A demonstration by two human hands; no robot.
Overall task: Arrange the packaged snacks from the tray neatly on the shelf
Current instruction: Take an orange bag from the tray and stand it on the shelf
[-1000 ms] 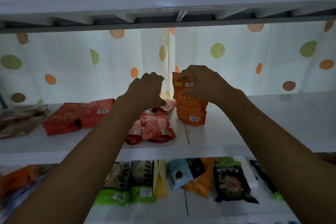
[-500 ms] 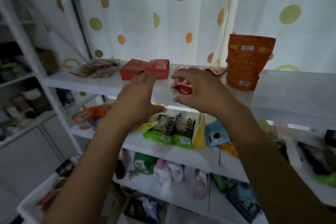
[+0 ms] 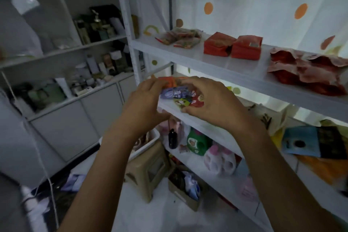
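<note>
My left hand (image 3: 145,100) and my right hand (image 3: 209,100) meet at the left end of the middle shelf (image 3: 197,122). Between them lies a bunch of small snack packets (image 3: 180,96): purple, green and red. The left hand's fingers curl over the purple end; the right hand pinches the red and green ones, thumb underneath. On the upper shelf (image 3: 216,64) sit flat packets (image 3: 180,38), two red boxes (image 3: 219,46) and crumpled red pouches (image 3: 305,69). A white tray (image 3: 148,143) shows below my left wrist, mostly hidden.
The tray rests on a beige stool (image 3: 150,171). A green bottle (image 3: 196,142) and pink bottles (image 3: 220,160) stand on the lower shelf. Blue and dark packets (image 3: 301,143) lie further right on the middle shelf. A grey cabinet (image 3: 75,118) with bottles fills the left.
The view swung left and down. Both hands left the orange pouch standing on the upper shelf and dropped to the middle shelf's left end, where they now hold small packets.
</note>
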